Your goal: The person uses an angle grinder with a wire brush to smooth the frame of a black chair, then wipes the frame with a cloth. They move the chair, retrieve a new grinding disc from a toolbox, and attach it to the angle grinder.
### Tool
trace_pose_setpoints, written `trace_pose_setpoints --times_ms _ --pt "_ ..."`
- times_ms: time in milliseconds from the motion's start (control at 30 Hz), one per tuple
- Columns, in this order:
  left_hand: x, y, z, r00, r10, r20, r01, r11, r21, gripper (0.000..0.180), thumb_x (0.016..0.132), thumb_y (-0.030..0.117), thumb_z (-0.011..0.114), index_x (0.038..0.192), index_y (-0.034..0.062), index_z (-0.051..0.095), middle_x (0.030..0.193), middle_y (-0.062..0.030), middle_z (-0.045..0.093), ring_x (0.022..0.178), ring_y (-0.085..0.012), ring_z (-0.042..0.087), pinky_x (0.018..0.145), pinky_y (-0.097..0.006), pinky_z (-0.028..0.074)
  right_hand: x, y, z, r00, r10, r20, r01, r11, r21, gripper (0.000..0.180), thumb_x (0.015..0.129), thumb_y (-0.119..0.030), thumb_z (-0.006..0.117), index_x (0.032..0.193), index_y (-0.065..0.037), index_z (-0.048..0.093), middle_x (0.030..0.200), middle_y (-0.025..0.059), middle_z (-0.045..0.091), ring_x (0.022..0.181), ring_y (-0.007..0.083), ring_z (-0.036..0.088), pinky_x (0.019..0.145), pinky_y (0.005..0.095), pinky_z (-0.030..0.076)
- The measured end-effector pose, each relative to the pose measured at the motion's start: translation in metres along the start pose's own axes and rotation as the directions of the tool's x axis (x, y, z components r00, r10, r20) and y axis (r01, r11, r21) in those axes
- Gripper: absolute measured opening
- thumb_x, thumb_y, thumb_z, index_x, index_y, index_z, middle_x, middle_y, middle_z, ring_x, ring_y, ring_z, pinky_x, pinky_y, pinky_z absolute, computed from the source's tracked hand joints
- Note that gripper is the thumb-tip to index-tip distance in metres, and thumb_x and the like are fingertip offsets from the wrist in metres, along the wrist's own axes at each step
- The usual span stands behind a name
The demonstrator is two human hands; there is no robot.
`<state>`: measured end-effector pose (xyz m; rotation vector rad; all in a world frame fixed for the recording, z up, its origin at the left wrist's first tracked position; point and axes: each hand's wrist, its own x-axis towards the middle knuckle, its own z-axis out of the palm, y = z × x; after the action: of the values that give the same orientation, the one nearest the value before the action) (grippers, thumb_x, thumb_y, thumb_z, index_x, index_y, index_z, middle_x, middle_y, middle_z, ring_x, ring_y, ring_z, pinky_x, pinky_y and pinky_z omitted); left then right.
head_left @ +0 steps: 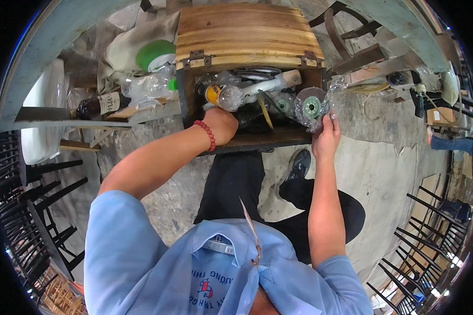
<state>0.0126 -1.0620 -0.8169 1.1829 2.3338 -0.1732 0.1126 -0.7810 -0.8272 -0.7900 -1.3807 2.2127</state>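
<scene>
Lid (244,31) is already raised; clear bag (320,107) is pinched by right hand (327,137), left hand (222,126) fisted inside wooden box (257,139) at upper centre.

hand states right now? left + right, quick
Left hand: reaching into the open wooden box, fingers hidden; cannot tell.
Right hand: closed on a clear plastic bag holding a round disc.

Clear plastic bag (320,107), grinding disc (311,105) inside
</scene>
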Motion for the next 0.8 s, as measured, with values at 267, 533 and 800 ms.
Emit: trace_pose_setpoints --times_ms 267,533,800 --pt "-0.046 -0.009 -0.014 0.999 0.017 -0.033 -0.018 1.0 -0.008 0.016 0.078 0.01 0.059 0.084 0.0031 0.072 0.085 -0.015 0.071 0.081 -0.0296 0.07 0.065 -0.041 0.055 0.0 0.002 0.0 1.0 0.015 0.009 -0.015 0.999 -0.034 0.04 0.095 -0.007 0.051 0.135 0.001 0.045 0.116 0.01 0.061 0.101 0.0191 0.061 0.084 0.0333 0.052" --pt "-0.06 -0.012 -0.004 0.944 0.138 -0.298 -0.13 0.99 0.047 0.027 0.073 0.011 0.063 0.099 0.0037 0.063 0.087 -0.0088 0.067 0.086 -0.0245 0.064 0.074 -0.037 0.047 0.014 0.0 0.009 0.896 -0.363 0.256 0.426 0.539 -0.726 0.037 0.095 -0.014 0.054 0.127 0.005 0.053 0.112 0.0122 0.065 0.099 0.0173 0.06 0.089 0.0295 0.047" --pt "-0.065 -0.009 0.002 0.943 0.13 -0.307 -0.134 0.991 0.006 0.024 0.076 0.011 0.061 0.099 0.0047 0.062 0.087 -0.0081 0.066 0.086 -0.0243 0.064 0.075 -0.038 0.046 0.009 -0.071 0.036 0.839 -0.308 0.448 0.538 0.345 -0.769 0.033 0.092 -0.016 0.058 0.124 -0.006 0.058 0.1 0.0196 0.068 0.087 0.0324 0.068 0.076 0.037 0.051"
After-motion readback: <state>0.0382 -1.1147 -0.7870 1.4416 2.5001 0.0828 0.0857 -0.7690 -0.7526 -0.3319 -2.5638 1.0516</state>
